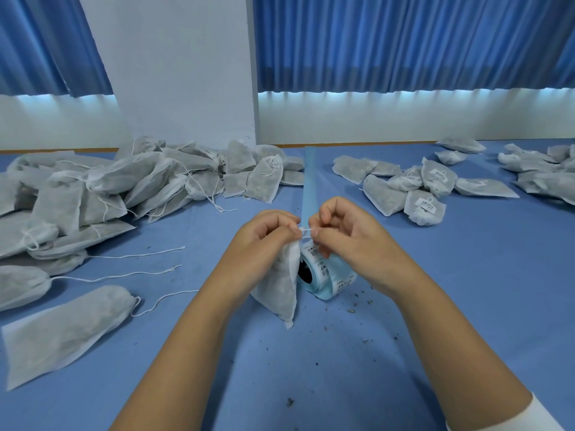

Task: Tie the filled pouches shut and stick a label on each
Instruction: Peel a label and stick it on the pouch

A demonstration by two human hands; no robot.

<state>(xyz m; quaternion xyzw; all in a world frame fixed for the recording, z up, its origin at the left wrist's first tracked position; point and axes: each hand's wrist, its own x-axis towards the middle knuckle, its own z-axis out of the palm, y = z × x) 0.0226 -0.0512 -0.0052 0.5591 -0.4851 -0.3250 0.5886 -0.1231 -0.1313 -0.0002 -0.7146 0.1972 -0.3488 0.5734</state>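
Blue table (404, 353): pouches (124, 181), label roll (326, 278).

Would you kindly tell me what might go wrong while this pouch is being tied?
The left hand and right hand pinch the thin string at the pouch neck; it may slip before the knot sets, leaving the pouch open. The pouch hangs just in front of the label roll, so a tug might knock the roll. Crumbs on the table could spoil a label's stick.
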